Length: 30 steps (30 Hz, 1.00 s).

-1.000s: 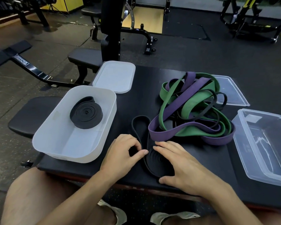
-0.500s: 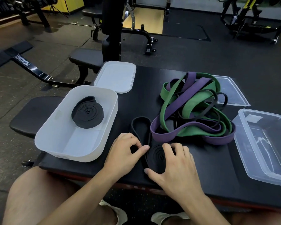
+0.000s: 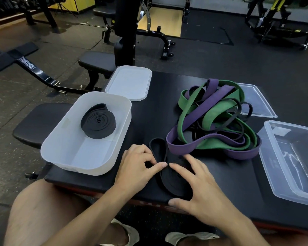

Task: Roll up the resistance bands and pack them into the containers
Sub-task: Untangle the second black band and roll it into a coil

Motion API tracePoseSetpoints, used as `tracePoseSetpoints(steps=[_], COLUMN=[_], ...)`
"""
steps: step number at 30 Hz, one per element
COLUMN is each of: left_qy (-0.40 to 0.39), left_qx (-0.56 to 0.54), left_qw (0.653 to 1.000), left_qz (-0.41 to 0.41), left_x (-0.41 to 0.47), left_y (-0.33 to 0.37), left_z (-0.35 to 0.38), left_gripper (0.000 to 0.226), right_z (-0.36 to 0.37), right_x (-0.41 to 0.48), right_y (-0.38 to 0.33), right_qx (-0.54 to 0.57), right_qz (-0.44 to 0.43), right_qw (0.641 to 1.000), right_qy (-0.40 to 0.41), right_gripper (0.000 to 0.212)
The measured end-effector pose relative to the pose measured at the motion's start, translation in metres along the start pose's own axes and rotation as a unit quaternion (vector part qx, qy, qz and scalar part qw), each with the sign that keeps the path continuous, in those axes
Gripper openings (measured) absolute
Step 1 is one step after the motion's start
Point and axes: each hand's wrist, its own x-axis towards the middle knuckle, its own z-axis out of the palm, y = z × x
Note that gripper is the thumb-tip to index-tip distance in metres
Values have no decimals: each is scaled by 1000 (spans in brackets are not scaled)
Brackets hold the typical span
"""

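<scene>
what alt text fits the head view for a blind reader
A person's left hand pinches and right hand presses a half-rolled black band on a black bench. Another rolled band lies in a white container, left; tangled green and purple bands and a clear container sit right.

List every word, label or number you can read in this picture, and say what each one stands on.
"HAMMER STRENGTH": white plate on the black bench frame, on the floor, left.
Small plate on the machine foot: too small to read.
Embossed mark on the white container: too faint to read.
</scene>
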Motion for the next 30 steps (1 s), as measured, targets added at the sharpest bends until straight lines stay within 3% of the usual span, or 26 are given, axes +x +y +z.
tracePoseSetpoints(steps=[4,10,14,22,30], left_qy=[-15,-19,11,49,-16], left_qx=[3,3,0,-42,-88], left_qw=[1000,1000,1000,998,996], left_qz=[-11,-8,0,11,15], left_x=[2,0,-1,-3,-4], left_y=[3,6,6,-1,4], left_z=[0,-2,-1,0,-6], left_gripper=[37,34,36,43,32], right_z=[18,23,18,1,-4], right_x=[-10,9,7,7,11], right_y=[-20,-28,-17,-13,-12], right_qx=[-82,-112,-66,19,63], right_qz=[132,121,82,-58,-55], right_qw=[974,961,977,998,996], right_qy=[165,222,185,1,-11], right_gripper=[113,91,93,97,114])
